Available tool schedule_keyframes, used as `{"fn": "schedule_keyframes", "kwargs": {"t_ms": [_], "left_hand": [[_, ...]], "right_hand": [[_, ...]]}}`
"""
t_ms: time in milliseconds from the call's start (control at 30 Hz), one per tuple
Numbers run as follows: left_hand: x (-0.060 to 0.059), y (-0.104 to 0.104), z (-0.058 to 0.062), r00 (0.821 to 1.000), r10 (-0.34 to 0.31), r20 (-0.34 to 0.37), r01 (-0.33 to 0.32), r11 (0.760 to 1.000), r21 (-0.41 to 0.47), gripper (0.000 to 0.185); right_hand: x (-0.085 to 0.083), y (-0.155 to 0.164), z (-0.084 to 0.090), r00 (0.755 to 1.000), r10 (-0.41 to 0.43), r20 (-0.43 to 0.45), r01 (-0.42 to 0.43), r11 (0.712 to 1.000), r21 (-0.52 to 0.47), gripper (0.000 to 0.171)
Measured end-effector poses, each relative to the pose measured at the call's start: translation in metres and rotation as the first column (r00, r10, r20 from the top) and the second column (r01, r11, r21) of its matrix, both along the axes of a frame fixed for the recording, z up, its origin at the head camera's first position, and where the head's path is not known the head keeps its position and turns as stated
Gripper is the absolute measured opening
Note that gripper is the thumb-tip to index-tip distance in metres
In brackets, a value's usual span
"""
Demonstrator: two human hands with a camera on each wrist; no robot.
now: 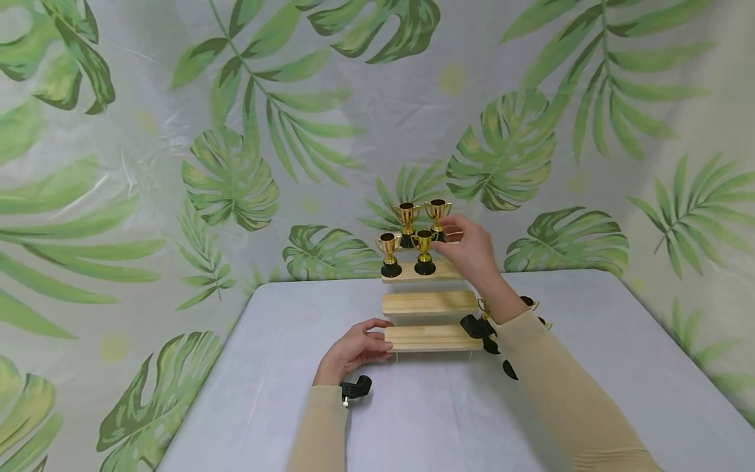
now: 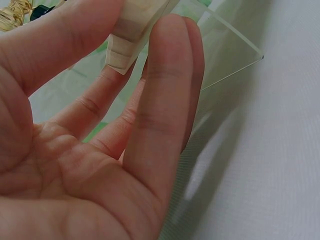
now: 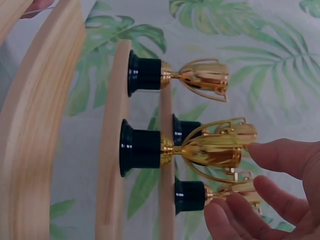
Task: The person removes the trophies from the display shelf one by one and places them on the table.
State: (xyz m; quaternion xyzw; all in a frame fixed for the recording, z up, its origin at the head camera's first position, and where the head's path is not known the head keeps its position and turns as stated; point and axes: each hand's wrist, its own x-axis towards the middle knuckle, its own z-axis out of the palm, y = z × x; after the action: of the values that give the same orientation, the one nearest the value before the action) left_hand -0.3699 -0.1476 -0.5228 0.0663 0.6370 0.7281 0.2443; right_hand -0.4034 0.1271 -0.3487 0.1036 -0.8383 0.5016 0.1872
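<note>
A tiered wooden stand (image 1: 429,303) stands at the middle of the table. Two small gold trophies (image 1: 407,223) with black bases stand on its top step, and two more (image 1: 424,252) on the step below. My right hand (image 1: 451,233) is up at the right top trophy (image 1: 438,217); in the right wrist view its fingers (image 3: 280,160) are spread loosely beside the gold cups (image 3: 210,147) and grip nothing. My left hand (image 1: 374,337) holds the left end of the lowest step (image 1: 430,337), and the wood corner (image 2: 125,45) lies between thumb and fingers (image 2: 165,100).
More trophies (image 1: 479,326) lie on the table behind my right forearm, right of the stand. The table (image 1: 283,406) has a pale cloth. A leaf-print backdrop (image 1: 236,164) closes in the back and both sides. A clear side panel (image 2: 225,55) supports the stand.
</note>
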Motion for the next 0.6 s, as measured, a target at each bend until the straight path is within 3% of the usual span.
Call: {"fn": "schedule_keyframes", "kwargs": {"t_ms": [600], "left_hand": [[-0.002, 0.0, -0.002, 1.0, 0.001, 0.001, -0.001, 1.0, 0.0, 0.057]], "right_hand": [[-0.017, -0.02, -0.005, 0.999, 0.028, 0.032, -0.031, 0.993, 0.114, 0.044]]}}
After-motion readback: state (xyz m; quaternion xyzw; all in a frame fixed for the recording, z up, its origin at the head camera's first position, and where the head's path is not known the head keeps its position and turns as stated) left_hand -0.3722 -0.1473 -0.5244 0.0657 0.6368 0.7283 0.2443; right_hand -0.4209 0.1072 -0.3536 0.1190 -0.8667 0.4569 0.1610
